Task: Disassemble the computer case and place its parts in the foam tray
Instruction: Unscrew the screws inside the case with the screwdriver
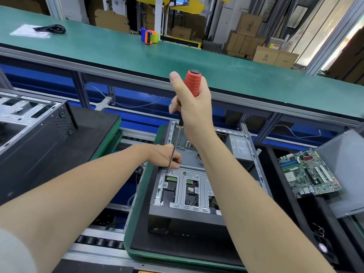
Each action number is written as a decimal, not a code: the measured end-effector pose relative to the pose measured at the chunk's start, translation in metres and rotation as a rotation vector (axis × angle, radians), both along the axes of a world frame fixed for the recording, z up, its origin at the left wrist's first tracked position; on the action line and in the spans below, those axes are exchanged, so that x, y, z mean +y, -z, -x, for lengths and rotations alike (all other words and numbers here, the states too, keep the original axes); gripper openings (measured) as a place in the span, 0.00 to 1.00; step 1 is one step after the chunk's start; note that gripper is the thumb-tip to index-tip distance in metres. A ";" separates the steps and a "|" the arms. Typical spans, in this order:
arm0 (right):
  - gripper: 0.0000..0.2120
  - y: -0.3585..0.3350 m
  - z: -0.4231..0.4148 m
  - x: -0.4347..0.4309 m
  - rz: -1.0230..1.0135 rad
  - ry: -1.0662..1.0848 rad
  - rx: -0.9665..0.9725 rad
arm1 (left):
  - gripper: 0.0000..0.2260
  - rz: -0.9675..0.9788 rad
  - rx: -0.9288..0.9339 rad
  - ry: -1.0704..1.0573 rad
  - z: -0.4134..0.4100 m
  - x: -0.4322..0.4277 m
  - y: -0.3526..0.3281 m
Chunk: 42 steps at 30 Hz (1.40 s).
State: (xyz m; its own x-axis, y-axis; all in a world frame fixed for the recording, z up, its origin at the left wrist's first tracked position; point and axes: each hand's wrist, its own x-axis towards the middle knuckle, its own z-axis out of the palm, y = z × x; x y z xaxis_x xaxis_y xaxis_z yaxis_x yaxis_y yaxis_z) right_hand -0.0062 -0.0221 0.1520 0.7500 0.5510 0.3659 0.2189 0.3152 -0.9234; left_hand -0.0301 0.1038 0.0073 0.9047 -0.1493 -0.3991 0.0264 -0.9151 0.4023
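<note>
An open computer case (189, 212) lies on a black pad in front of me, its silver drive bracket (184, 186) facing up. My right hand (192, 107) grips the red handle of a long screwdriver (193, 82) held upright. Its tip stands on a screw at the bracket's upper left corner. My left hand (165, 155) pinches the shaft just above the tip. A green motherboard (309, 173) lies in the black foam tray (275, 174) to the right. A grey power supply (239, 145) sits at the case's far right.
A second open case (35, 131) stands on a black pad at the left. A grey side panel (342, 174) leans over the tray at the far right. Behind runs a green bench with a tape dispenser (149, 36) and a black cable (50, 28). Conveyor rollers (98, 242) lie below.
</note>
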 end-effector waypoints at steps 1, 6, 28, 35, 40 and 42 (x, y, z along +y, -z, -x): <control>0.15 0.000 -0.001 0.000 -0.025 -0.020 0.011 | 0.04 -0.008 0.001 -0.003 0.000 0.000 0.001; 0.12 0.007 -0.010 -0.001 -0.125 -0.204 0.165 | 0.05 -0.004 -0.001 -0.001 -0.001 0.003 0.003; 0.18 -0.002 -0.002 0.007 -0.154 -0.136 0.205 | 0.06 -0.027 0.005 -0.046 0.005 -0.003 -0.001; 0.17 -0.001 -0.004 0.007 -0.041 -0.246 0.141 | 0.06 -0.030 0.013 -0.042 0.005 -0.002 0.000; 0.18 0.001 -0.027 -0.001 -0.043 -0.956 0.202 | 0.06 -0.048 0.001 -0.021 0.005 0.000 0.002; 0.21 0.002 -0.032 -0.001 -0.049 -1.158 0.211 | 0.07 -0.053 0.006 -0.019 0.005 -0.001 0.001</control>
